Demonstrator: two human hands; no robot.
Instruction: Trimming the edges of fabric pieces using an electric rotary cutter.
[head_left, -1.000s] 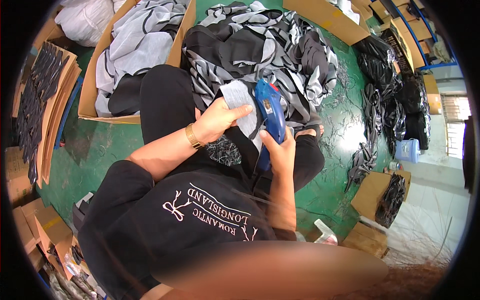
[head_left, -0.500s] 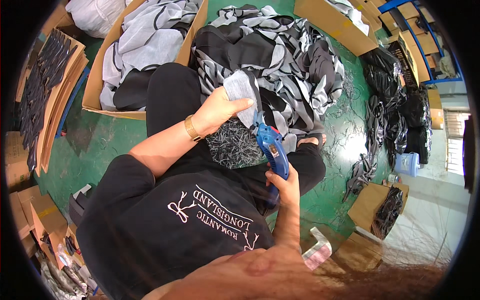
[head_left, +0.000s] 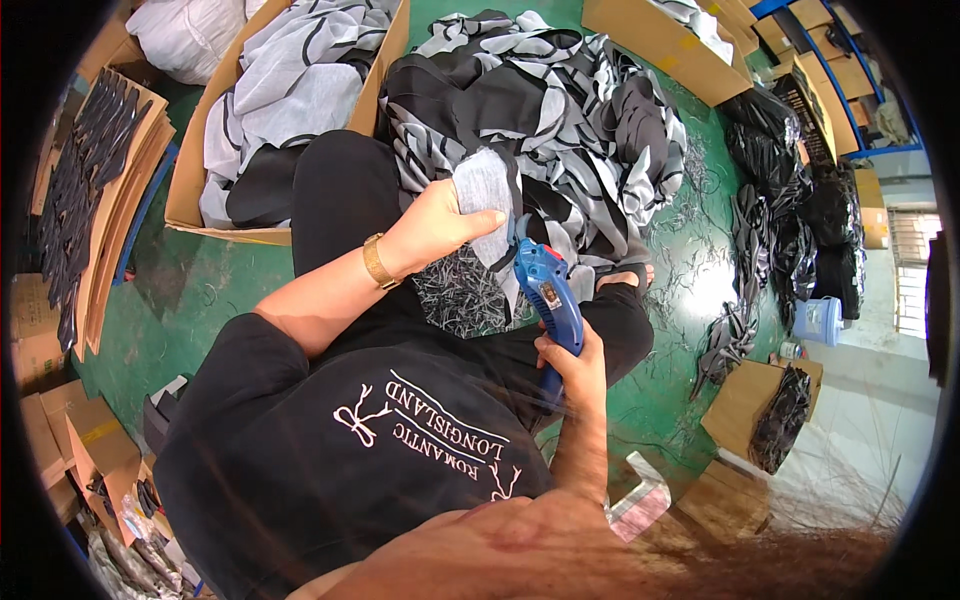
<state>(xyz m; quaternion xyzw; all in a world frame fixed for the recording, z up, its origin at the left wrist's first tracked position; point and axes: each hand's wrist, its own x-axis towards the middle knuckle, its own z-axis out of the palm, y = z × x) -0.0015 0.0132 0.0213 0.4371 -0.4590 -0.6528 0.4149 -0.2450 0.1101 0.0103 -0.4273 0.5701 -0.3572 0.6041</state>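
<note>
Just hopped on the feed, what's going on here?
The person's left hand pinches a gray fabric piece. The right hand grips blue electric scissors, blades close beside the piece's right edge; whether they touch is hard to tell. A heap of gray and black fabric lies on the green floor ahead, thin trimmings are gathered between the legs, and an open cardboard box to the left holds more fabric.

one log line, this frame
left hand: holds grey-black fabric | right hand: grips blue cutter | cutter tip: beside fabric edge, contact unclear
</note>
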